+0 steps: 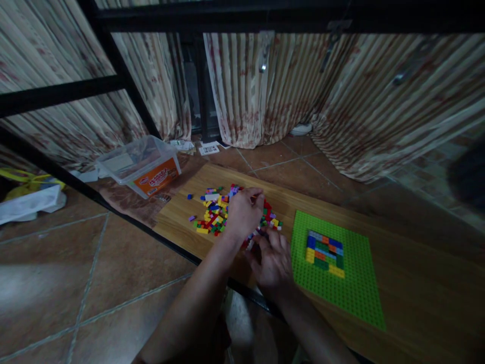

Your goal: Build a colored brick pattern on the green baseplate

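A pile of small coloured toy building bricks lies spread on a wooden board. My left hand is over the right part of the pile, its fingers curled together; whatever is between the fingertips is hidden. Close beside it, at the near edge of the pile, my right hand has its thumb and bent fingers apart, with a few bricks around the fingertips. To the right lies a green baseplate. On it stands a roughly square brick build in blue, yellow, orange, green and grey.
A clear plastic box with an orange label stands on the tiled floor beyond the left end of the wooden board. Black metal bars cross the left and top. Striped curtains hang behind. Yellow and white items lie far left.
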`<move>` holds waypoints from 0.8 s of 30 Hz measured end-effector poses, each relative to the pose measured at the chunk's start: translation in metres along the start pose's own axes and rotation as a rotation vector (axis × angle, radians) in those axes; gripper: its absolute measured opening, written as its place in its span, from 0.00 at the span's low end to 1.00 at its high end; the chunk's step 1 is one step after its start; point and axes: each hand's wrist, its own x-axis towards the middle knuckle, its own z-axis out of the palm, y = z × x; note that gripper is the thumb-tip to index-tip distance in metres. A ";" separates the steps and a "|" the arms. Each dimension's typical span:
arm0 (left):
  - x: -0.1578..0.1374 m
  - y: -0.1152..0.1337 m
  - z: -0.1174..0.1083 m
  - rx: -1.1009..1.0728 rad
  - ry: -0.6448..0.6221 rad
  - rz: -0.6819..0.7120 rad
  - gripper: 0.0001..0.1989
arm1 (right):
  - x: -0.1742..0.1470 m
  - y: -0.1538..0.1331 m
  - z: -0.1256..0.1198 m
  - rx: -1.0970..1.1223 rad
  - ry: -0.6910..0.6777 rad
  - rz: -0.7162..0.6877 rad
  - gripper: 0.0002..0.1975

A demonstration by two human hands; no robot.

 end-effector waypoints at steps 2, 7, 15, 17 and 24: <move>0.000 0.000 0.001 -0.010 -0.007 0.004 0.12 | 0.002 0.000 -0.005 0.068 0.042 0.001 0.13; -0.005 0.001 0.007 0.008 -0.055 0.034 0.12 | 0.009 0.008 -0.025 0.443 0.130 0.189 0.12; -0.021 0.012 0.024 0.031 -0.220 0.116 0.13 | 0.014 0.048 -0.049 1.004 0.318 0.628 0.17; -0.022 0.013 0.026 0.024 -0.251 0.119 0.13 | 0.013 0.062 -0.056 1.041 0.404 0.698 0.14; -0.019 0.008 0.030 -0.012 -0.252 0.110 0.13 | 0.008 0.108 -0.089 0.837 0.469 0.786 0.15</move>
